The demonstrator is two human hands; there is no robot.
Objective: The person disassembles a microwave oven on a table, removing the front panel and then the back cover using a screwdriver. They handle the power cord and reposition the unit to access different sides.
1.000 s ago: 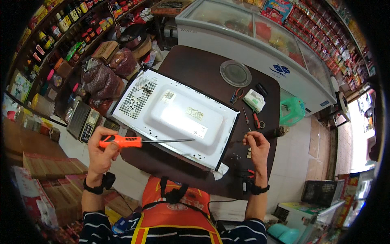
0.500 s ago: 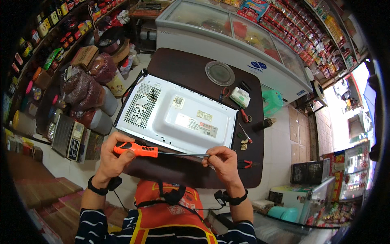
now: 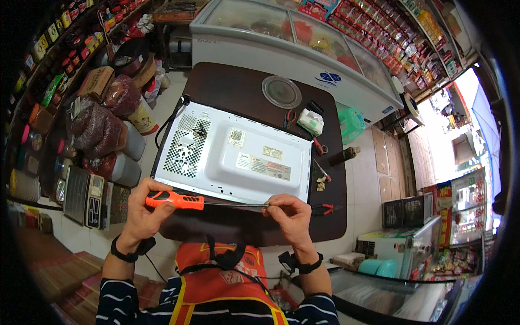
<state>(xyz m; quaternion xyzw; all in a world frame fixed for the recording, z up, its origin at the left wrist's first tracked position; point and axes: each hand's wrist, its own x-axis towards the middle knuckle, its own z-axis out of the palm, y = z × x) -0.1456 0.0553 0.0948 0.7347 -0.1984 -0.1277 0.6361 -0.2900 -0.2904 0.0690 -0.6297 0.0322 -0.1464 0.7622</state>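
1. An orange-and-black screwdriver (image 3: 187,202) is held level in the view at the 6 o'clock edge of the casing, shaft toward 3 o'clock; whether it touches the casing I cannot tell.
2. The left hand (image 3: 145,215) is wrapped around the handle.
3. The right hand (image 3: 291,218) has thumb and fingertips pinched together at the shaft's tip; anything smaller between them is too small to make out.
4. The white metal casing (image 3: 233,146) lies on the dark tabletop (image 3: 222,81), its perforated vent on the 9 o'clock side.
5. Around the casing: a round glass plate (image 3: 281,92) at 1 o'clock, a white-and-green packet (image 3: 310,123) at 2, red-handled scissors (image 3: 321,147) at 3, red-handled pliers (image 3: 325,209) at 4.
6. Farther out, a chest freezer (image 3: 254,57) stands at 1 o'clock, and a weighing scale (image 3: 81,195) between 8 and 9.
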